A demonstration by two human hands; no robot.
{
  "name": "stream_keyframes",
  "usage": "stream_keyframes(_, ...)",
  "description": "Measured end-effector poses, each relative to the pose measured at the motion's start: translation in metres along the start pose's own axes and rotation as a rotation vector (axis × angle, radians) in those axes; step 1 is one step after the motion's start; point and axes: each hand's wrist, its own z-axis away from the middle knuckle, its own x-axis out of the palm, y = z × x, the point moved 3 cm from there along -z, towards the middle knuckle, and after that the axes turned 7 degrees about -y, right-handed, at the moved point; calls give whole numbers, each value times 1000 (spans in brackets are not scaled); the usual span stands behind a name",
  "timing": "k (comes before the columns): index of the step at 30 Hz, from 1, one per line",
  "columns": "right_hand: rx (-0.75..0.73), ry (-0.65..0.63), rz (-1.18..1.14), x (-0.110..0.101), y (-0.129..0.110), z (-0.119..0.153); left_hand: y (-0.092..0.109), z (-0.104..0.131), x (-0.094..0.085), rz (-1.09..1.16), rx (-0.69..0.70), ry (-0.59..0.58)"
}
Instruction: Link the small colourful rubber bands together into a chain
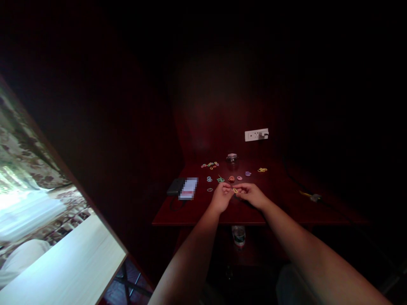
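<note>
Above the front half of the dark red table [193, 214], my left hand [223, 195] and my right hand [252, 195] meet with fingertips pinched together. A small yellow hair tie [235, 191] shows between their fingers, and both hands seem to grip it. Just beyond them lie small groups of hair ties: blue [209, 179], green [220, 180], orange-red [231, 179], pink [239, 178] and purple [248, 173]. Yellow hair ties [262, 170] lie farther right. Left of my left hand rests a single dull-coloured hair tie [210, 189].
Mixed hair ties [211, 165] lie at the back beside a clear lidded jar [232, 158]. A phone [188, 188] and a black case-like object [174, 186] sit at left. A cable [315, 197] crosses the right side. A bottle [239, 237] stands below the tabletop; a socket strip [256, 134] is on the wall.
</note>
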Motion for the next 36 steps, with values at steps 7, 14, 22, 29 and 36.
stream_keyframes(7, 12, 57, 45, -3, 3, -1, -9, -3, -2, -29, -6, 1)
stream_keyframes(14, -8, 75, 109, -3, -3, 1, -5, 0, -1, -48, 8, -3)
stream_keyframes(22, -36, 77, 128, -4, 1, 0, -3, -1, 0, -41, -9, -17)
stream_keyframes(29, -17, 64, 60, -3, 6, -2, 0, -2, 0, -37, -2, -10)
stream_keyframes(36, 2, 86, 45, -5, 9, -2, -3, -3, -1, -47, -19, -10)
